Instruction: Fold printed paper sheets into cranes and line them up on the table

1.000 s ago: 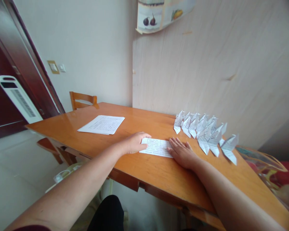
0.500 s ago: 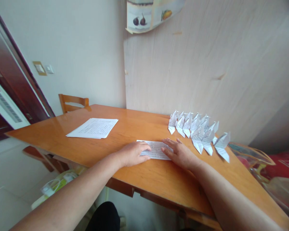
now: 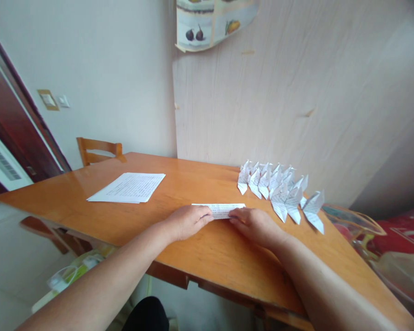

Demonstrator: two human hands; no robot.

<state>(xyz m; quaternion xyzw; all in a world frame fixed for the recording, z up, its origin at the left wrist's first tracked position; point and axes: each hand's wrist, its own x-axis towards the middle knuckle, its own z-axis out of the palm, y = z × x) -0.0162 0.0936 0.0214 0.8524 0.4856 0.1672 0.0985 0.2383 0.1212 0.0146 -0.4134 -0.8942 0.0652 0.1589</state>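
A printed sheet of paper (image 3: pixel 221 211) lies on the table between my hands, showing as a narrow folded strip. Its left end is pinched by my left hand (image 3: pixel 189 221), with thumb and fingers at the near edge. On the right end, my right hand (image 3: pixel 257 224) has its fingers curled over the same near edge. The fingertips cover both ends of that edge. To the right of my right hand stand several folded paper pieces (image 3: pixel 285 202) in rows, their points upward.
A stack of printed sheets (image 3: pixel 127 187) lies on the left of the wooden table (image 3: pixel 179 184). Behind the table's far left is a wooden chair (image 3: pixel 100 147). Bags (image 3: pixel 396 234) sit beyond the right edge. A fruit poster (image 3: pixel 207 32) hangs on the wall.
The paper's near edge has come up and away from me, so the sheet looks narrower. My fingers have gone from lying flat on it to gripping that edge. The view has shifted slightly.
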